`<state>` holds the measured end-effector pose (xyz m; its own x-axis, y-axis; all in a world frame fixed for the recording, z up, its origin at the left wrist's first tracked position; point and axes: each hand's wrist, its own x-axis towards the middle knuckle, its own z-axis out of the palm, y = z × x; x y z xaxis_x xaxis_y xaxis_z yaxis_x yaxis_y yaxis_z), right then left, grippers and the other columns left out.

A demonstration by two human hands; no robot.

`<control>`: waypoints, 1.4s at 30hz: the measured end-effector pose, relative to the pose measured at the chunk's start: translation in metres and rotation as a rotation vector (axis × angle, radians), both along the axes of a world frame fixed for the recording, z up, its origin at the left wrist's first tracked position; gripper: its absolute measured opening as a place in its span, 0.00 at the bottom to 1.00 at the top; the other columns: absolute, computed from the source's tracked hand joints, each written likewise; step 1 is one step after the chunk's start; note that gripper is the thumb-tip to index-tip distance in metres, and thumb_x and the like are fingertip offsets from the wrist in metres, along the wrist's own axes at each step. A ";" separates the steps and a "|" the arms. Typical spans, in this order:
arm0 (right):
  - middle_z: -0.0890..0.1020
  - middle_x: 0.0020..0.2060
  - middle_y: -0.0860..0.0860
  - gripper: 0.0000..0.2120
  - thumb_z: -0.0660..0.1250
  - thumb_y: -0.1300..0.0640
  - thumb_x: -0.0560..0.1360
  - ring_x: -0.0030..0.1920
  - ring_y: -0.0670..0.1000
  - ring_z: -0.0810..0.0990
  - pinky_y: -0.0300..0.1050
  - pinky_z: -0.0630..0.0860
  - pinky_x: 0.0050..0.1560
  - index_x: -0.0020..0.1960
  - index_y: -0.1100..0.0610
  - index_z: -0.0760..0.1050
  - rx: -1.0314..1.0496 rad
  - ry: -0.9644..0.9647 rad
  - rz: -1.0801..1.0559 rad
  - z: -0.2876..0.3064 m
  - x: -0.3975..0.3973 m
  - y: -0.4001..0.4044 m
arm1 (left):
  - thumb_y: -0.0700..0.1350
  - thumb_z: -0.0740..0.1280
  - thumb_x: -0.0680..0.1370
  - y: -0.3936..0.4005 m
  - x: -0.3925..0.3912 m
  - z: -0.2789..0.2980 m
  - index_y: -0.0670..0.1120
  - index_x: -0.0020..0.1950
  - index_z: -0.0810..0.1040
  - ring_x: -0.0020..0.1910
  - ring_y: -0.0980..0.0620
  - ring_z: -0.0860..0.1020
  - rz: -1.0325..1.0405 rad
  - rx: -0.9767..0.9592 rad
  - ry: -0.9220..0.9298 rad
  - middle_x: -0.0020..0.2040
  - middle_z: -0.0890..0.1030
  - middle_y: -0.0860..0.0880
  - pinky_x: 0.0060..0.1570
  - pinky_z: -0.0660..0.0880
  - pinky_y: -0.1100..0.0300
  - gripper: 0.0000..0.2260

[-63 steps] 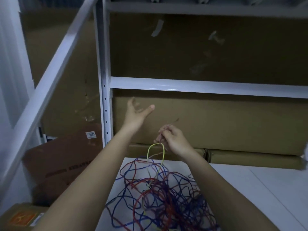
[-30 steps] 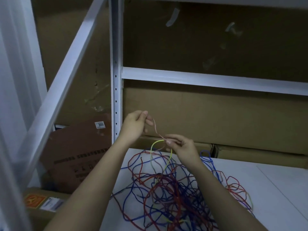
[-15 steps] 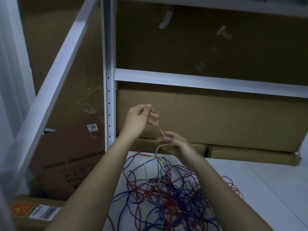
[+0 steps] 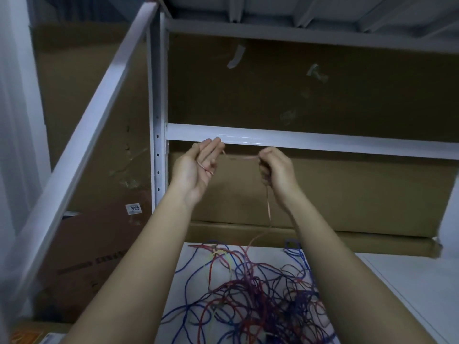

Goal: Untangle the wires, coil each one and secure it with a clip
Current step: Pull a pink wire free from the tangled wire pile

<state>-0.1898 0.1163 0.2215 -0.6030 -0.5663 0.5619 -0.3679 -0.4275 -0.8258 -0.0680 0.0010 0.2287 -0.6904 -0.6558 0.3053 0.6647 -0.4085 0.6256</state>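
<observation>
From the head camera, much is cut off or dim. The tangle of wires runs off the bottom edge of the frame, and the person's two forearms cross over its left and right sides, hiding part of it. Red, blue and a few yellow strands can be told apart, but where any one begins or ends cannot be made out. No clip shows anywhere.

The left hand is raised, palm toward the camera, fingers together and nearly straight; the pink wire crosses its palm and comes out between the fingertips, though how it is caught there is hard to see. The right hand has a closed grip, its fingers curled round the same pink wire. A short stretch runs almost level between the two hands, blurred against the white shelf rail behind. Below the right hand the wire drops down to the far edge of the counter and joins the tangle there.

The tangle lies on the white counter, near its far left corner. Behind stands a rack with a white upright post, and large cardboard boxes fill the space behind the rail. To the left, beyond the counter's edge, a darker box bears a small label reading 3055. A white slanted bar crosses the left side.
</observation>
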 end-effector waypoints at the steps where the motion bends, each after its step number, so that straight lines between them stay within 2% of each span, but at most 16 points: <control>1: 0.69 0.26 0.45 0.15 0.57 0.61 0.81 0.24 0.40 0.65 0.35 0.59 0.28 0.36 0.53 0.69 0.087 0.125 -0.072 -0.016 -0.003 0.000 | 0.43 0.50 0.85 -0.002 0.001 -0.004 0.38 0.61 0.72 0.41 0.54 0.84 0.007 0.014 0.009 0.54 0.82 0.44 0.28 0.72 0.69 0.14; 3: 0.69 0.29 0.45 0.14 0.57 0.59 0.82 0.27 0.39 0.67 0.32 0.63 0.31 0.38 0.52 0.70 0.227 0.316 -0.095 -0.052 -0.004 0.001 | 0.44 0.51 0.85 -0.007 0.003 -0.015 0.38 0.63 0.72 0.42 0.55 0.84 0.031 0.033 0.008 0.55 0.82 0.44 0.29 0.74 0.68 0.15; 7: 0.74 0.28 0.43 0.12 0.61 0.60 0.80 0.30 0.39 0.69 0.33 0.64 0.34 0.39 0.50 0.75 0.314 0.357 -0.086 -0.103 0.006 0.007 | 0.48 0.53 0.84 -0.014 0.006 -0.039 0.39 0.63 0.73 0.40 0.59 0.83 0.065 0.002 -0.039 0.54 0.82 0.46 0.31 0.76 0.69 0.16; 10: 0.80 0.35 0.53 0.11 0.62 0.54 0.80 0.33 0.48 0.73 0.41 0.66 0.35 0.41 0.43 0.76 0.436 0.422 -0.152 -0.123 0.010 0.015 | 0.52 0.53 0.83 -0.016 0.004 -0.059 0.43 0.57 0.75 0.31 0.62 0.80 0.129 -0.025 -0.149 0.51 0.83 0.50 0.23 0.69 0.71 0.17; 12: 0.82 0.36 0.53 0.09 0.62 0.52 0.80 0.35 0.51 0.76 0.43 0.66 0.33 0.46 0.43 0.79 0.533 0.516 -0.196 -0.131 0.009 0.020 | 0.55 0.52 0.83 -0.021 0.000 -0.070 0.46 0.51 0.77 0.20 0.61 0.68 0.199 -0.019 -0.274 0.38 0.80 0.55 0.18 0.58 0.71 0.18; 14: 0.81 0.35 0.49 0.09 0.61 0.53 0.80 0.34 0.47 0.76 0.44 0.68 0.33 0.49 0.49 0.81 0.571 0.546 -0.217 -0.134 0.007 0.023 | 0.55 0.52 0.84 -0.028 -0.002 -0.076 0.48 0.42 0.74 0.17 0.59 0.58 0.197 0.060 -0.350 0.24 0.67 0.56 0.17 0.52 0.68 0.18; 16: 0.76 0.29 0.45 0.09 0.61 0.54 0.81 0.28 0.43 0.71 0.38 0.64 0.30 0.48 0.52 0.81 0.554 0.440 -0.187 -0.137 0.005 0.024 | 0.50 0.51 0.84 -0.032 -0.003 -0.078 0.49 0.36 0.67 0.16 0.58 0.55 0.119 0.155 -0.349 0.20 0.60 0.55 0.16 0.50 0.67 0.18; 19: 0.70 0.25 0.45 0.10 0.59 0.55 0.81 0.24 0.43 0.64 0.36 0.59 0.27 0.48 0.51 0.79 0.530 0.368 -0.216 -0.140 0.004 0.024 | 0.43 0.49 0.80 -0.030 -0.002 -0.076 0.47 0.35 0.65 0.19 0.57 0.57 0.013 0.207 -0.244 0.23 0.62 0.54 0.20 0.53 0.65 0.14; 22: 0.70 0.24 0.44 0.11 0.59 0.57 0.81 0.25 0.43 0.67 0.35 0.59 0.26 0.47 0.54 0.79 0.460 0.391 -0.280 -0.146 0.009 0.025 | 0.40 0.50 0.81 -0.024 -0.004 -0.073 0.45 0.40 0.70 0.21 0.58 0.59 -0.042 0.214 -0.131 0.26 0.65 0.53 0.23 0.57 0.67 0.14; 24: 0.74 0.27 0.45 0.10 0.60 0.59 0.81 0.29 0.44 0.70 0.36 0.61 0.28 0.48 0.58 0.80 0.421 0.464 -0.332 -0.153 0.011 0.026 | 0.42 0.50 0.84 -0.020 -0.006 -0.076 0.43 0.45 0.73 0.22 0.59 0.62 -0.069 0.191 -0.072 0.27 0.67 0.53 0.25 0.60 0.69 0.15; 27: 0.78 0.35 0.54 0.11 0.60 0.58 0.81 0.38 0.50 0.72 0.47 0.68 0.37 0.47 0.60 0.79 0.469 0.619 -0.329 -0.161 0.010 0.027 | 0.46 0.50 0.85 -0.015 -0.008 -0.085 0.43 0.52 0.74 0.24 0.61 0.68 -0.072 0.081 -0.017 0.31 0.77 0.54 0.28 0.66 0.71 0.15; 30: 0.79 0.37 0.52 0.11 0.59 0.56 0.82 0.39 0.49 0.68 0.44 0.63 0.37 0.48 0.56 0.79 0.556 0.699 -0.245 -0.165 0.007 0.028 | 0.47 0.50 0.84 -0.015 -0.006 -0.091 0.42 0.62 0.71 0.28 0.62 0.73 -0.085 0.008 0.015 0.36 0.82 0.54 0.32 0.71 0.71 0.14; 32: 0.79 0.39 0.52 0.11 0.58 0.56 0.82 0.39 0.48 0.67 0.42 0.61 0.38 0.49 0.55 0.79 0.606 0.742 -0.200 -0.166 0.005 0.027 | 0.48 0.51 0.84 -0.013 -0.003 -0.092 0.41 0.66 0.68 0.33 0.61 0.77 -0.116 -0.025 0.026 0.43 0.85 0.52 0.36 0.74 0.69 0.16; 34: 0.80 0.40 0.53 0.12 0.57 0.55 0.82 0.40 0.49 0.66 0.43 0.62 0.41 0.49 0.56 0.78 0.636 0.783 -0.152 -0.165 0.003 0.025 | 0.49 0.50 0.84 -0.012 -0.001 -0.093 0.41 0.68 0.68 0.41 0.60 0.81 -0.143 -0.051 0.020 0.54 0.83 0.51 0.42 0.77 0.67 0.18; 38: 0.80 0.38 0.53 0.14 0.56 0.52 0.80 0.38 0.50 0.67 0.51 0.70 0.43 0.47 0.56 0.79 0.589 0.852 -0.098 -0.162 0.008 0.022 | 0.47 0.47 0.85 -0.012 -0.006 -0.092 0.38 0.72 0.63 0.55 0.54 0.81 -0.114 -0.029 0.024 0.62 0.79 0.47 0.52 0.78 0.63 0.19; 42: 0.77 0.35 0.52 0.11 0.58 0.57 0.81 0.37 0.50 0.67 0.43 0.63 0.38 0.45 0.56 0.77 0.541 0.880 0.002 -0.152 0.016 0.030 | 0.45 0.50 0.85 -0.013 -0.015 -0.107 0.36 0.75 0.56 0.66 0.50 0.73 0.017 -0.120 -0.126 0.72 0.70 0.41 0.62 0.72 0.61 0.21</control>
